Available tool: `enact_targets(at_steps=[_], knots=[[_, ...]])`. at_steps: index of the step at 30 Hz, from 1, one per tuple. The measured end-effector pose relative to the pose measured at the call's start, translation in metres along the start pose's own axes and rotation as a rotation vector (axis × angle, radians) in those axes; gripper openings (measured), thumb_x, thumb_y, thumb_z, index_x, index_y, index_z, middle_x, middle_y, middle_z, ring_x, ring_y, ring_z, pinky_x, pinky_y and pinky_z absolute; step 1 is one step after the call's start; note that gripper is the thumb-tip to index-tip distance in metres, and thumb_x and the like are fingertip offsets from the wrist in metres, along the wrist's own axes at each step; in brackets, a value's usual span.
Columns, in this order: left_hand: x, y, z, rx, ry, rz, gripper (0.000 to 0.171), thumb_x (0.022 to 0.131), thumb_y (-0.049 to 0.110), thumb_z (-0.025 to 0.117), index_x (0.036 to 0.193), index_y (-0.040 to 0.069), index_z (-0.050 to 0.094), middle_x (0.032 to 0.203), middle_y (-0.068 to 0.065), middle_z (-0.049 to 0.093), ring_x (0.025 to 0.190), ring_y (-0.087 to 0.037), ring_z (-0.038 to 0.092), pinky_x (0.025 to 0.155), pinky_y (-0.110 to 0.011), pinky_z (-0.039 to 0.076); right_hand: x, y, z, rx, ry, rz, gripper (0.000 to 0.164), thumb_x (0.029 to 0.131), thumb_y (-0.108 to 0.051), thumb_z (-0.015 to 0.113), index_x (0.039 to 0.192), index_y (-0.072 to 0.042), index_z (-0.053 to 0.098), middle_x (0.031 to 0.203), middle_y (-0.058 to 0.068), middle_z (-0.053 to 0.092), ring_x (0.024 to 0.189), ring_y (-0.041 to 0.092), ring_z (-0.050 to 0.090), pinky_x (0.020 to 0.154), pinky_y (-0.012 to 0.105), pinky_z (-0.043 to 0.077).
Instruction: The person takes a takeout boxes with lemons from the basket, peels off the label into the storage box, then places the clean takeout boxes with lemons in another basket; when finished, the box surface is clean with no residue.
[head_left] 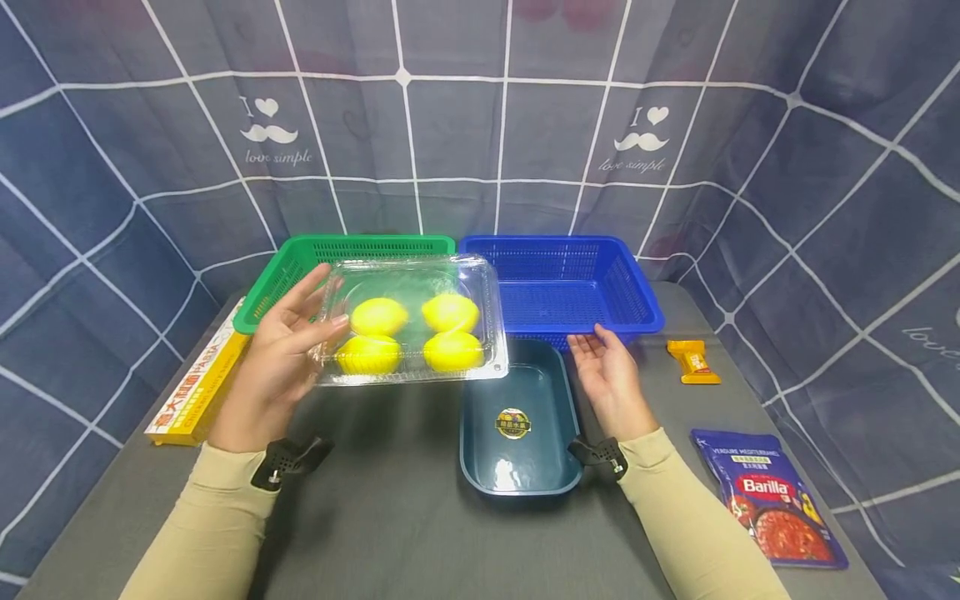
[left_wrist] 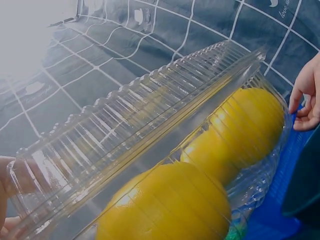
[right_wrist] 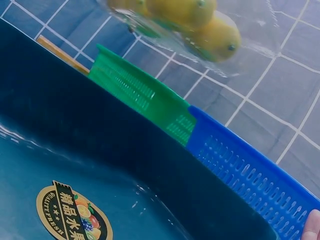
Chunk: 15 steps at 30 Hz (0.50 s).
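My left hand [head_left: 288, 342] grips the left end of a clear plastic clamshell box [head_left: 491, 333], holding it raised and slightly tilted. Several yellow lemons [head_left: 452, 313] lie inside; the left wrist view shows the box's ribbed wall [left_wrist: 125, 110] and lemons [left_wrist: 170, 205] close up. My right hand [head_left: 611, 375] is at the front edge of the blue basket [head_left: 555, 298], its fingers loosely bent and holding nothing. Whether its fingertips touch the rim I cannot tell. Just left of that hand stands a dark teal tray [head_left: 487, 450] with a round gold-and-black sticker [head_left: 513, 423].
A green basket [head_left: 262, 287] stands at the back left, partly behind the clamshell box. Along the left side lies a yellow pasta box [head_left: 198, 383]. To the right are an orange-wrapped snack [head_left: 693, 362] and a purple sauce pouch [head_left: 768, 500]. Checked curtains [head_left: 450, 125] enclose the table.
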<state>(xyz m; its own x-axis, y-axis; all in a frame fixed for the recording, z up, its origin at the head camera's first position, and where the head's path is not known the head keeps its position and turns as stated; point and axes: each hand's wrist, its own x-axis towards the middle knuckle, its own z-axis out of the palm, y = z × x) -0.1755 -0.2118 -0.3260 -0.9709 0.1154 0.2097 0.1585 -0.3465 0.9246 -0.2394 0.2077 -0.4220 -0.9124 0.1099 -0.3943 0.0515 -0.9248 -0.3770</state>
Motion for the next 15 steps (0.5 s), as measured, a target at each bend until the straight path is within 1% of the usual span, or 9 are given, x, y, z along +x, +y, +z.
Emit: enact_targets(at_steps=[2, 3, 5, 6, 8, 9, 10, 12, 15], knots=[[0.006, -0.001, 0.005, -0.024, 0.000, 0.012, 0.077, 0.099, -0.015, 0.062, 0.166, 0.015, 0.036, 0.170, -0.017, 0.019, 0.153, -0.041, 0.025, 0.095, -0.028, 0.055, 0.000, 0.000, 0.000, 0.000, -0.005, -0.005, 0.019, 0.112, -0.008, 0.046, 0.130, -0.002, 0.041, 0.116, 0.009, 0.045, 0.109, 0.018, 0.050, 0.108, 0.030, 0.045], [0.009, -0.002, 0.007, -0.022, 0.001, 0.016, 0.077, 0.099, -0.014, 0.062, 0.165, 0.015, 0.036, 0.170, -0.018, 0.019, 0.152, -0.042, 0.027, 0.090, -0.024, 0.056, 0.000, 0.001, 0.000, 0.000, -0.007, -0.009, 0.020, 0.112, -0.008, 0.046, 0.130, -0.002, 0.041, 0.117, 0.009, 0.046, 0.110, 0.018, 0.050, 0.108, 0.030, 0.046], [0.014, -0.003, 0.011, -0.019, 0.000, 0.017, 0.077, 0.099, -0.012, 0.063, 0.165, 0.017, 0.038, 0.170, -0.017, 0.020, 0.151, -0.041, 0.029, 0.074, -0.015, 0.055, 0.000, 0.001, -0.001, -0.004, -0.012, -0.011, 0.018, 0.112, -0.008, 0.046, 0.128, -0.002, 0.042, 0.117, 0.010, 0.045, 0.111, 0.018, 0.049, 0.107, 0.030, 0.047], [0.017, -0.003, 0.013, -0.019, 0.000, 0.013, 0.077, 0.099, -0.011, 0.065, 0.165, 0.018, 0.038, 0.170, -0.016, 0.021, 0.152, -0.040, 0.030, 0.064, -0.012, 0.051, 0.001, 0.001, -0.001, -0.006, -0.012, -0.013, 0.017, 0.112, -0.008, 0.046, 0.127, -0.002, 0.042, 0.118, 0.010, 0.045, 0.111, 0.018, 0.049, 0.106, 0.030, 0.047], [0.021, -0.003, 0.016, -0.011, 0.006, 0.004, 0.077, 0.099, -0.008, 0.067, 0.165, 0.021, 0.039, 0.170, -0.014, 0.023, 0.150, -0.039, 0.032, 0.047, -0.012, 0.038, 0.001, 0.001, -0.001, -0.004, -0.008, -0.016, 0.016, 0.112, -0.008, 0.046, 0.126, -0.002, 0.042, 0.118, 0.010, 0.045, 0.112, 0.019, 0.050, 0.106, 0.030, 0.047], [0.024, -0.004, 0.018, -0.009, 0.011, 0.001, 0.077, 0.099, -0.007, 0.068, 0.164, 0.021, 0.040, 0.169, -0.012, 0.025, 0.150, -0.038, 0.033, 0.045, -0.014, 0.035, 0.001, 0.001, -0.001, -0.006, -0.009, -0.015, 0.016, 0.112, -0.008, 0.046, 0.126, -0.002, 0.042, 0.118, 0.010, 0.045, 0.112, 0.019, 0.049, 0.107, 0.030, 0.046], [0.027, -0.004, 0.020, -0.016, 0.013, 0.001, 0.077, 0.099, -0.008, 0.068, 0.165, 0.021, 0.039, 0.169, -0.012, 0.026, 0.150, -0.038, 0.032, 0.049, -0.012, 0.040, 0.001, 0.001, -0.001, -0.006, -0.011, -0.013, 0.016, 0.112, -0.008, 0.046, 0.126, -0.002, 0.042, 0.119, 0.010, 0.044, 0.112, 0.019, 0.049, 0.109, 0.030, 0.045], [0.033, -0.005, 0.024, -0.036, 0.015, 0.006, 0.079, 0.098, -0.010, 0.068, 0.165, 0.018, 0.038, 0.168, -0.013, 0.026, 0.150, -0.042, 0.029, 0.064, -0.014, 0.052, 0.001, 0.002, -0.001, -0.005, -0.011, -0.013, 0.018, 0.112, -0.008, 0.045, 0.128, -0.002, 0.041, 0.119, 0.010, 0.045, 0.112, 0.019, 0.049, 0.111, 0.031, 0.042], [0.042, -0.007, 0.029, -0.046, 0.023, 0.013, 0.079, 0.098, -0.011, 0.067, 0.165, 0.016, 0.037, 0.167, -0.013, 0.028, 0.150, -0.045, 0.026, 0.079, -0.020, 0.057, 0.001, 0.002, -0.001, -0.010, -0.013, -0.016, 0.018, 0.112, -0.008, 0.046, 0.128, -0.001, 0.041, 0.117, 0.010, 0.047, 0.109, 0.019, 0.051, 0.111, 0.031, 0.042]])
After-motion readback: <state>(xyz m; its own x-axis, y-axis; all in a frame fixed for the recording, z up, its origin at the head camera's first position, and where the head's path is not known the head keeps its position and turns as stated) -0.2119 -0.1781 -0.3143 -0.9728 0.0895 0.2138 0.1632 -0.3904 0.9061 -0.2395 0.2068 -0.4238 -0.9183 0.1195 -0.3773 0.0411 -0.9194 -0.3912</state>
